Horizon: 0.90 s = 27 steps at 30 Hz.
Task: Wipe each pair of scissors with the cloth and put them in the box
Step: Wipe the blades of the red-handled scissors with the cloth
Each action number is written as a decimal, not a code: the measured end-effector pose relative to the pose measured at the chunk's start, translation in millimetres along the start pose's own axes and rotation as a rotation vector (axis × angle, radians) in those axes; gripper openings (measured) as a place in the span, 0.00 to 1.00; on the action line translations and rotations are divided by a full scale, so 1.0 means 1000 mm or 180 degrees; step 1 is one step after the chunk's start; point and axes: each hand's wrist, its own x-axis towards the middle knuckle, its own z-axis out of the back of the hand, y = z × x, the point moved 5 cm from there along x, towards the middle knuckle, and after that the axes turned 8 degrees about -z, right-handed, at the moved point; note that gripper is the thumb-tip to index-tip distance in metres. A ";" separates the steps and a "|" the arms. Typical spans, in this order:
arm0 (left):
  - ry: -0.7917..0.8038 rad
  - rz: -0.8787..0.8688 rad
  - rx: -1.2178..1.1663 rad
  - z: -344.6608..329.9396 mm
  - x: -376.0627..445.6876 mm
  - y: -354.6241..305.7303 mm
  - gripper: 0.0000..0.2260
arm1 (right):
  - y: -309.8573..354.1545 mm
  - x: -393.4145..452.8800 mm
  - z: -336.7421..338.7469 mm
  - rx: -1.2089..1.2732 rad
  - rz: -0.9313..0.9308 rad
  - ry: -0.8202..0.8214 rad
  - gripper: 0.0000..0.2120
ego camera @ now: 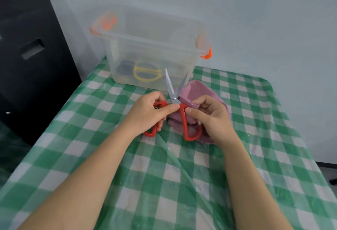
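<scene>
Left hand (148, 113) grips one handle of the red scissors (179, 113), right hand (209, 118) pinches the other plus the pink cloth (198, 91); blades apart, box (145, 50) at twelve o'clock. No readable writing.

Glossy red plastic handles on metal-bladed scissors (175, 102); translucent, seemingly plastic box (149, 47).
</scene>
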 end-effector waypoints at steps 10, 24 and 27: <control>0.0060 -0.0005 0.0234 -0.003 -0.001 -0.003 0.17 | 0.001 0.001 0.006 0.0033 -0.0118 0.0223 0.04; 0.0168 0.0132 0.0338 -0.009 -0.012 -0.002 0.18 | 0.010 -0.006 0.010 -0.0119 0.0012 -0.0402 0.11; 0.0130 0.0197 0.0376 -0.009 -0.011 0.000 0.18 | 0.012 -0.009 0.004 -0.0234 0.0070 -0.0101 0.11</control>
